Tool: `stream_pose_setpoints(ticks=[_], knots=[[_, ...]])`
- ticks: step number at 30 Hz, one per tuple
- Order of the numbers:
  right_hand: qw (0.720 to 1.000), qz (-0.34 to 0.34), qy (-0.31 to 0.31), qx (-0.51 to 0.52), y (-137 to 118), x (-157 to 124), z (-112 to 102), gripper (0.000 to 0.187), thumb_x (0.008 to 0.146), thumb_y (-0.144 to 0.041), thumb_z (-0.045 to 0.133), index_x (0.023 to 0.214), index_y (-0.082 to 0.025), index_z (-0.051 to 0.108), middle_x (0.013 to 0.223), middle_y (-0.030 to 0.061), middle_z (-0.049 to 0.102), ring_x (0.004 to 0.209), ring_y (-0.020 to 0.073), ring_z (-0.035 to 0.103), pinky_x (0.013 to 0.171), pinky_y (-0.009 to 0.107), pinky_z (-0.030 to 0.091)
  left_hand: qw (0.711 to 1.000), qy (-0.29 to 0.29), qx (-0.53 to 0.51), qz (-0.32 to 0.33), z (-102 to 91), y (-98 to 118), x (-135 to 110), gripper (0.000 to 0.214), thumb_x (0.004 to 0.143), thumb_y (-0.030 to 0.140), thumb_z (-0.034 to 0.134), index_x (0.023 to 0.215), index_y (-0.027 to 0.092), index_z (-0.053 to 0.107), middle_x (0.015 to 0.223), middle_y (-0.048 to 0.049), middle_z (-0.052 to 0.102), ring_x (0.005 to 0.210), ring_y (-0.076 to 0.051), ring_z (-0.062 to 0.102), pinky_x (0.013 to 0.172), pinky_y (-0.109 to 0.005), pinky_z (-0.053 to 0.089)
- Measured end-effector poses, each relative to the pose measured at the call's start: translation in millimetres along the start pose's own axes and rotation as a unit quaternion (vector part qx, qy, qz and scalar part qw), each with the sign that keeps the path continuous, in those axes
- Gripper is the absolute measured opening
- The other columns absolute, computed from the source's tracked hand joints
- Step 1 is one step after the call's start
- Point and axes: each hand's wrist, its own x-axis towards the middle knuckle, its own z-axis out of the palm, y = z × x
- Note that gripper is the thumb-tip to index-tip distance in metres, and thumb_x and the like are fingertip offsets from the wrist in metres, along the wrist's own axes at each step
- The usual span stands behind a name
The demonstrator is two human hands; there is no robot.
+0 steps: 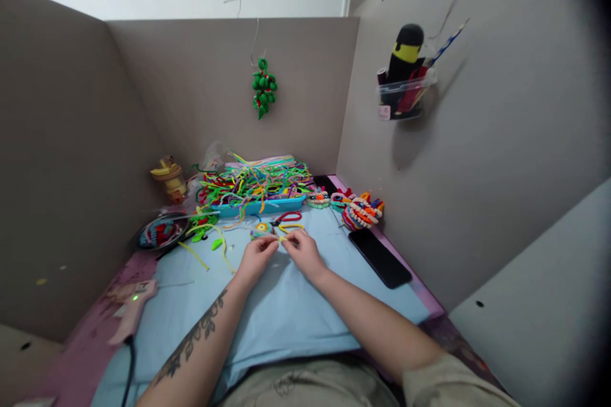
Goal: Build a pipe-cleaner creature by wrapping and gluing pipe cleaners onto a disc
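My left hand point(260, 255) and my right hand point(306, 254) meet above the blue-covered table, fingertips pinched close together. Between them shows a short bit of yellow pipe cleaner point(282, 239), gripped from both sides; most of it is hidden by the fingers. Just behind the left fingers lies a round, multicoloured coiled pipe-cleaner piece point(262, 229). A cutting tool with red handles point(289, 217) rests beyond the right hand; whether it is scissors or pliers I cannot tell. A long yellow-green pipe cleaner point(223, 247) curves across the cover to the left.
A blue tray point(286, 205) heaped with colourful pipe cleaners stands at the back. Finished coiled pieces point(361, 211) and a black phone point(380, 258) lie right. At left are a pink glue gun point(136, 311) with its cord and a dark bowl point(162, 232). Grey partitions enclose the table.
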Motion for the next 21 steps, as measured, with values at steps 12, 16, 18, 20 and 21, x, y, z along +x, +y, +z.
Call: stream_pose_setpoints(ticks=[12, 16, 18, 20, 21], knots=[[0.998, -0.02, 0.019, -0.058, 3.5, -3.3, 2.6, 0.008, 0.071, -0.014, 0.057, 0.067, -0.02, 0.054, 0.074, 0.0012, 0.053, 0.07, 0.015, 0.052, 0.061, 0.025, 0.041, 0.998, 0.029, -0.023, -0.043, 9.1, 5.4, -4.3, 0.033, 0.062, 0.039, 0.07, 0.08, 0.012, 0.066, 0.062, -0.0013, 0.062, 0.052, -0.011, 0.052, 0.046, -0.02, 0.04], [0.997, -0.03, 0.0, -0.074, 3.4, -4.1, 4.8, 0.008, 0.071, -0.013, 0.057, 0.07, -0.02, 0.053, 0.076, 0.0014, 0.053, 0.073, 0.0159, 0.052, 0.064, 0.026, 0.042, 0.998, 0.046, 0.032, -0.01, 8.2, 5.9, -4.1, 0.025, 0.067, 0.037, 0.065, 0.075, 0.013, 0.066, 0.058, -0.0003, 0.06, 0.051, -0.012, 0.052, 0.048, -0.021, 0.04], [0.998, -0.027, -0.019, -0.062, 3.5, -4.1, 5.2, 0.011, 0.07, -0.013, 0.058, 0.078, -0.019, 0.054, 0.079, 0.0019, 0.054, 0.075, 0.0162, 0.052, 0.066, 0.027, 0.043, 0.998, 0.049, 0.042, 0.008, 6.9, 4.2, -3.3, 0.023, 0.068, 0.035, 0.064, 0.077, 0.013, 0.065, 0.064, -0.0011, 0.062, 0.054, -0.012, 0.053, 0.051, -0.022, 0.042], [0.998, -0.026, -0.034, -0.041, 3.2, -3.9, 4.8, 0.02, 0.068, -0.014, 0.059, 0.088, -0.018, 0.055, 0.084, 0.0027, 0.055, 0.077, 0.0161, 0.052, 0.069, 0.028, 0.044, 0.996, 0.057, 0.05, 0.036, 5.2, 1.4, -2.3, 0.021, 0.07, 0.032, 0.062, 0.078, 0.014, 0.065, 0.072, -0.0025, 0.063, 0.057, -0.012, 0.055, 0.054, -0.023, 0.043], [0.998, -0.028, -0.04, -0.032, 2.8, -3.8, 4.3, 0.024, 0.068, -0.014, 0.06, 0.092, -0.018, 0.055, 0.086, 0.003, 0.055, 0.077, 0.016, 0.053, 0.07, 0.028, 0.044, 0.995, 0.06, 0.056, 0.053, 4.3, -0.1, -2.0, 0.019, 0.07, 0.031, 0.061, 0.079, 0.014, 0.065, 0.076, -0.0032, 0.063, 0.059, -0.012, 0.055, 0.056, -0.023, 0.044]])
